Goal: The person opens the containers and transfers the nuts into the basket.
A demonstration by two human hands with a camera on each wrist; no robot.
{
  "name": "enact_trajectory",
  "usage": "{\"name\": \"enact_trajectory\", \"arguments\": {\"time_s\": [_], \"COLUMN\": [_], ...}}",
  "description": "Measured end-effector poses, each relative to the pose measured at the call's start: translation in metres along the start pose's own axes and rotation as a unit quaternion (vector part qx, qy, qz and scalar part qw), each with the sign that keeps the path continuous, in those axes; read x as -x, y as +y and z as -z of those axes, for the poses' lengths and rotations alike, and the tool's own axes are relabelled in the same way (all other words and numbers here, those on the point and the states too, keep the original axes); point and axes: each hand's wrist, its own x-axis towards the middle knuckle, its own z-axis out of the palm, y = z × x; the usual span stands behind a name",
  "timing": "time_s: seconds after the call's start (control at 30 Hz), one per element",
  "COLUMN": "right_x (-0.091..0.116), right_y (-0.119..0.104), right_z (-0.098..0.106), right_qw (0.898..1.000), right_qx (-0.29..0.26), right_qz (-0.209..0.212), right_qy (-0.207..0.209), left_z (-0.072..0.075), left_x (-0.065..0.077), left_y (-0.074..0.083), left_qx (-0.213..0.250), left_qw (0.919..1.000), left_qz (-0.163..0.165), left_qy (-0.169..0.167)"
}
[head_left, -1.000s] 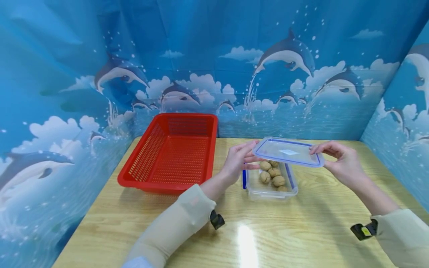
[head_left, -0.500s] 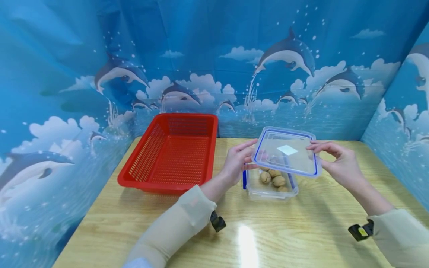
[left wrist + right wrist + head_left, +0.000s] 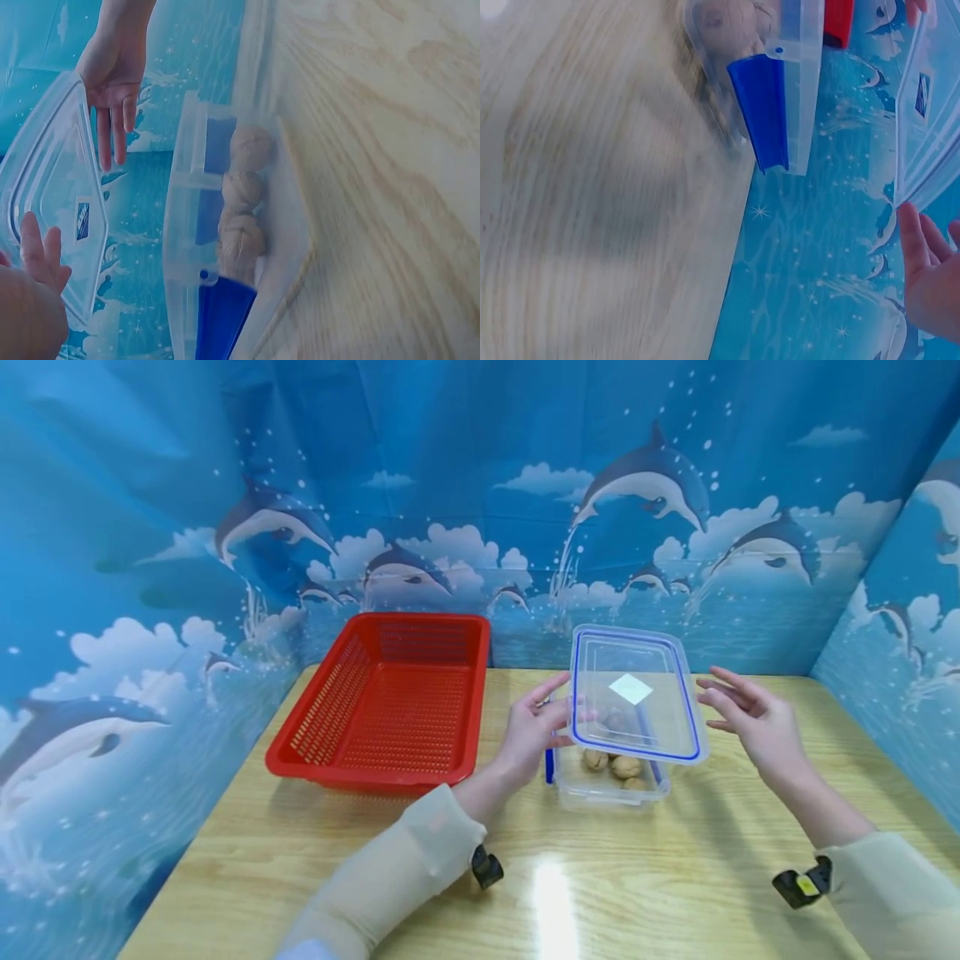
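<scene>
A clear plastic lid [image 3: 637, 693] with a blue seal and a white label hangs tilted above a clear food container [image 3: 611, 795]. Walnuts [image 3: 626, 767] lie inside that container. My left hand [image 3: 528, 731] holds the lid by its left edge, fingers reaching underneath and thumb at the rim. On the other side my right hand [image 3: 757, 727] has its fingers spread loosely beside the lid's right edge. In the right wrist view, a fingertip [image 3: 907, 214] meets the lid's corner. A blue side latch [image 3: 223, 319] on the container hangs unfastened.
A red perforated plastic basket [image 3: 405, 718] stands on the wooden table [image 3: 637, 885], left of the container. Behind the table hangs a blue curtain [image 3: 465, 460] printed with dolphins, and it also runs along both sides.
The lid has tipped up and turned, its far edge rising and its near edge dropping over the walnuts. My right fingers have loosened from its right edge; my left hand stays nearly in place.
</scene>
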Motion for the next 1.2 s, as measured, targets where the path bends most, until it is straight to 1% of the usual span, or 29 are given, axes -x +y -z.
{"name": "enact_trajectory", "arguments": {"time_s": [0.17, 0.27, 0.33, 0.37, 0.43, 0.47, 0.5, 0.53, 0.57, 0.63, 0.7, 0.73, 0.77, 0.8, 0.87, 0.93, 1.0, 1.07, 1.13, 1.2], "right_x": [0.001, 0.001, 0.001, 0.001, 0.001, 0.0, 0.0, -0.001, -0.001, -0.002, -0.001, 0.0, 0.001, 0.002, 0.004, 0.006, 0.008, 0.01, 0.012, 0.015], "right_y": [0.001, 0.002, 0.003, 0.004, 0.007, 0.01, 0.013, 0.019, 0.022, 0.025, 0.026, 0.026, 0.022, 0.022, 0.023, 0.026, 0.031, 0.037, 0.044, 0.05], "right_z": [-0.003, -0.001, 0.003, 0.005, 0.01, 0.013, 0.017, 0.022, 0.027, 0.035, 0.046, 0.051, 0.056, 0.061, 0.074, 0.085, 0.093, 0.101, 0.108, 0.115], "right_qw": [0.999, 0.998, 0.998, 0.998, 0.998, 0.998, 0.998, 0.997, 0.996, 0.998, 0.999, 0.998, 0.995, 0.992, 0.99, 0.986, 0.981, 0.975, 0.967, 0.965], "right_qx": [0.032, 0.013, 0.0, -0.018, -0.024, -0.037, -0.049, -0.074, -0.079, -0.046, 0.002, 0.024, 0.061, 0.082, 0.091, 0.113, 0.145, 0.18, 0.216, 0.225], "right_qz": [-0.039, -0.053, -0.061, -0.061, -0.058, -0.053, -0.046, -0.033, -0.029, -0.026, -0.04, -0.05, -0.07, -0.081, -0.102, -0.115, -0.121, -0.124, -0.123, -0.123], "right_qy": [-0.006, -0.012, -0.012, -0.014, -0.007, -0.005, 0.001, -0.002, 0.003, 0.021, 0.035, 0.038, 0.046, 0.045, 0.038, 0.039, 0.043, 0.051, 0.059, 0.058], "left_z": [-0.008, -0.015, -0.02, -0.023, -0.029, -0.032, -0.036, -0.04, -0.044, -0.054, -0.065, -0.071, -0.077, -0.084, -0.097, -0.109, -0.121, -0.131, -0.141, -0.149], "left_x": [0.002, 0.003, 0.004, 0.004, 0.004, 0.003, 0.003, 0.002, 0.001, -0.001, -0.003, -0.003, -0.004, -0.004, -0.005, -0.005, -0.005, -0.005, -0.004, -0.003], "left_y": [-0.006, -0.01, -0.013, -0.014, -0.017, -0.02, -0.022, -0.025, -0.028, -0.034, -0.041, -0.044, -0.047, -0.05, -0.056, -0.061, -0.065, -0.069, -0.072, -0.077], "left_qx": [0.011, 0.015, 0.015, 0.013, 0.0, -0.007, -0.012, -0.02, -0.025, -0.034, -0.045, -0.05, -0.051, -0.054, -0.047, -0.04, -0.041, -0.057, -0.087, -0.115], "left_qw": [0.9999, 0.9999, 0.9998, 0.9998, 0.9998, 0.9997, 0.9997, 0.9996, 0.9995, 0.9991, 0.9983, 0.9978, 0.9975, 0.9972, 0.9972, 0.9975, 0.9972, 0.9958, 0.9928, 0.9891], "left_qz": [0.0, 0.0, -0.002, -0.001, 0.001, 0.004, 0.009, 0.014, 0.019, 0.026, 0.032, 0.032, 0.034, 0.035, 0.035, 0.036, 0.044, 0.058, 0.072, 0.08], "left_qy": [0.003, 0.0, -0.01, -0.016, -0.022, -0.022, -0.02, -0.017, -0.011, 0.004, 0.02, 0.028, 0.035, 0.04, 0.045, 0.046, 0.044, 0.042, 0.04, 0.045]}}
